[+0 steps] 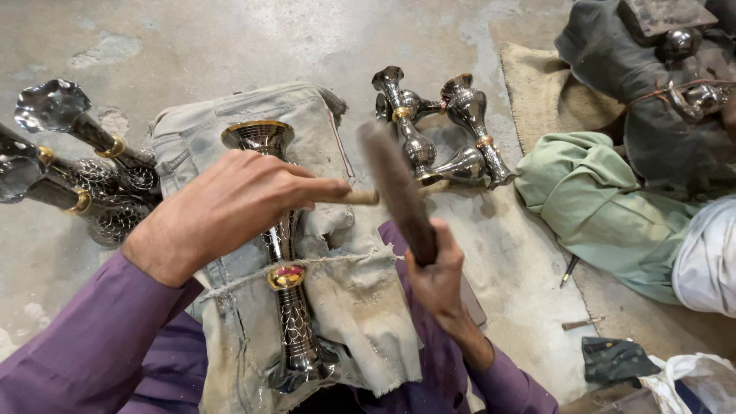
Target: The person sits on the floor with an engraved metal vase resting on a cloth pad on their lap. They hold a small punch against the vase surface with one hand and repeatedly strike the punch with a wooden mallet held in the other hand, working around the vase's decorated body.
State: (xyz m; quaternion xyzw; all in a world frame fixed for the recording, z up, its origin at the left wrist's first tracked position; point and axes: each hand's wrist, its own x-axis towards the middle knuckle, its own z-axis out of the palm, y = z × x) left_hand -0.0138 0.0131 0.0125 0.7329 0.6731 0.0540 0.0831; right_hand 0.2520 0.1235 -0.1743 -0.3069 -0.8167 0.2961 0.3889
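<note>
A tall dark metal vase [287, 261] with gold rings and a scale pattern lies lengthwise on a worn grey cloth [345, 291] over my lap. My left hand [230, 207] rests on the vase's upper part and pinches a thin pale rod-like tool [356, 197] that points to the right. My right hand [437, 276] grips the lower end of a dark wooden stick [399, 192], which is raised and blurred above the cloth. Purple sleeves cover both my arms.
Several similar vases [77, 172] lie on the concrete floor at left, and more vases [437, 130] lie beyond the cloth. Another person in pale green trousers [606, 207] sits at right near dark cloth bundles [636, 77]. Small tools [571, 268] lie on the floor.
</note>
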